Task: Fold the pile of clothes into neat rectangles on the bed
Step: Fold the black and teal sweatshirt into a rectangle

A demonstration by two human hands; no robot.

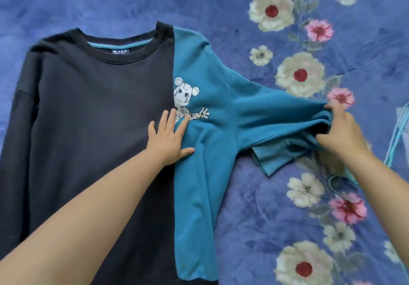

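Teal sleeve gripped in right hand fingers — lifted.

- Two bare forearms in view, one from lower left, one from lower right; no sleeves visible on either up to the frame edge.
- left hand: bare, no glove, no ring seen, no watch or band at the wrist.
- right hand: bare, no glove, no watch or band at the wrist; its fingers partly hidden in cloth, so rings cannot be told.
- Nails short, unpainted on the left; the right's not seen.
- No other clothing or body part shows.
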